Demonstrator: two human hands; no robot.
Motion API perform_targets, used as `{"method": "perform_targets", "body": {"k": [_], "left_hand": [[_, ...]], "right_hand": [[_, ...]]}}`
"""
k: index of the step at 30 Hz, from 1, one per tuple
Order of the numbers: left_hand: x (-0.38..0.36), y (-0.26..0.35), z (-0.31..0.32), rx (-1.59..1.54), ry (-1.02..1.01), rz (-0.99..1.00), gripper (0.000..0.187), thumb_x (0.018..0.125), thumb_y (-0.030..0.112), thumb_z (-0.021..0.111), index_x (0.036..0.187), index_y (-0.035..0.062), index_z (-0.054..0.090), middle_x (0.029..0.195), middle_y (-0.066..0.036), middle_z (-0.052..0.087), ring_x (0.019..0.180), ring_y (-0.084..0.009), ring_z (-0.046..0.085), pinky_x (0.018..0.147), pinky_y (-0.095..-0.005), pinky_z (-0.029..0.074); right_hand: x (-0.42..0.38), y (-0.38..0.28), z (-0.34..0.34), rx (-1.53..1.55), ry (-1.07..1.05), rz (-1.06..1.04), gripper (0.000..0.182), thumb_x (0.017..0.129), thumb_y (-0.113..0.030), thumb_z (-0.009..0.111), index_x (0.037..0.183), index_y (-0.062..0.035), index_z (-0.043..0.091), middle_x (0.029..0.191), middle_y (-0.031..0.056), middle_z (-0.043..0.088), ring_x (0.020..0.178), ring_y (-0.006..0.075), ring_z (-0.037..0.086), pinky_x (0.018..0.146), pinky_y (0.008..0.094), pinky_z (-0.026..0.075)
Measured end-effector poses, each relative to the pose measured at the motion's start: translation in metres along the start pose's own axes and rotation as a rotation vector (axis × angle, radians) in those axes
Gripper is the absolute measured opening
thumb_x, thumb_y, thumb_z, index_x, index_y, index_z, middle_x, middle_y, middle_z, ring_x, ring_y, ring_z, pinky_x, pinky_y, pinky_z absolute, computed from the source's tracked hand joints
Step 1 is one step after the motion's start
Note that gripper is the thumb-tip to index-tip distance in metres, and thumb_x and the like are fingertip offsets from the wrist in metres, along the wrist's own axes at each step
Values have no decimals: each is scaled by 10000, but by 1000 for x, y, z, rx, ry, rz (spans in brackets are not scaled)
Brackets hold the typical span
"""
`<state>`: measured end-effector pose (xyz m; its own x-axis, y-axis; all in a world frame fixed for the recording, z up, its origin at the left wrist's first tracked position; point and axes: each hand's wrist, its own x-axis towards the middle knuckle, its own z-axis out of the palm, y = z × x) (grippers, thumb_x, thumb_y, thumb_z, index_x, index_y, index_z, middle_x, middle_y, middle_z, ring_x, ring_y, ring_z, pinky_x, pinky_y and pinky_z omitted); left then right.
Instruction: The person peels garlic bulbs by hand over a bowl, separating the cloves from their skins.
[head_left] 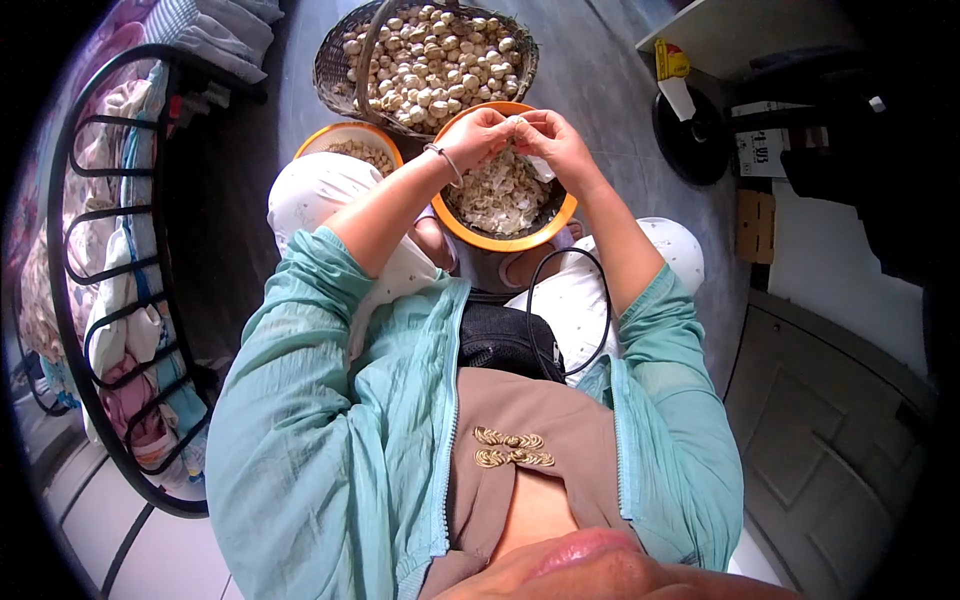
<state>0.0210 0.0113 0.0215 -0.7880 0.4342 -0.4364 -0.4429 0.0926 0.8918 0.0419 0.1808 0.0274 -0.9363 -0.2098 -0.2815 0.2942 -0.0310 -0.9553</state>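
Head view | left hand (478, 139) and right hand (553, 146) pinched nearly closed together on small pale piece (516, 120), likely garlic, above skins (503, 201) in orange-rimmed bowl (500, 243) | part done: smaller bowl (320, 132) holds loose cloves (362, 153); basket (327, 76) of whole bulbs (440, 62) unpeeled

From where I stand, the basket (330, 88) of garlic (440, 55) sits on the floor (612, 75) ahead of the person. The bowl of peelings (495, 200) lies nearer, between their feet; another bowl (328, 135) is left of it, the metal frame (57, 190) farther left.
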Motion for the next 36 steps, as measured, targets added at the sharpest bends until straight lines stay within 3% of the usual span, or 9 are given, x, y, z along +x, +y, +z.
{"method": "perform_targets", "body": {"k": [2,7,9,12,20,26,29,36], "left_hand": [[-1,1,-1,-117,2,-62,296,895,384,530,920,89,526,592,51,430,415,-32,339,358,-191,225],[-2,3,-3,-179,-50,-54,307,923,401,464,928,100,522,557,61,414,392,-36,323,349,-187,232],[-3,5,-2,-55,-87,-121,323,937,412,425,910,109,534,544,69,403,386,-34,324,342,-182,236],[-3,1,-1,-6,-86,-62,359,933,444,412,883,114,544,549,74,401,389,-28,326,343,-179,236],[-3,-2,5,66,-103,-51,293,922,406,469,864,127,538,583,78,421,441,-21,359,381,-167,261],[-4,0,-1,-154,-147,-107,294,925,401,463,937,115,528,634,47,440,440,-35,326,380,-180,241],[-2,-3,-2,-231,-215,-127,295,930,396,454,952,112,532,651,36,443,440,-39,317,378,-184,231],[-3,-3,0,-300,-171,-132,303,929,408,453,940,116,532,655,32,460,445,-39,328,385,-181,232]], "right_hand": [[1,0,-2,50,-15,-23,282,877,-186,594,1074,8,537,1018,91,584,884,140,588,755,266,521],[3,2,-1,27,-12,-85,230,885,-162,576,1033,14,564,953,74,607,841,130,599,719,255,523],[3,4,0,9,-15,-105,219,887,-156,571,1022,16,570,946,69,610,826,125,602,708,250,521],[1,5,-1,-68,-14,-148,200,883,-139,566,1005,19,573,934,58,607,788,116,607,686,241,517],[6,13,-5,-322,29,-126,172,818,-41,491,955,28,570,804,59,607,644,137,612,626,255,519],[2,1,-8,147,23,82,153,863,-84,501,964,0,580,848,40,607,726,110,595,642,247,507],[0,-5,-7,88,-34,115,224,901,-209,536,1023,-26,577,904,31,602,777,99,573,688,236,482],[0,-3,-3,4,-5,-25,168,888,-165,570,967,-17,574,833,14,585,750,72,561,609,224,482]]}}
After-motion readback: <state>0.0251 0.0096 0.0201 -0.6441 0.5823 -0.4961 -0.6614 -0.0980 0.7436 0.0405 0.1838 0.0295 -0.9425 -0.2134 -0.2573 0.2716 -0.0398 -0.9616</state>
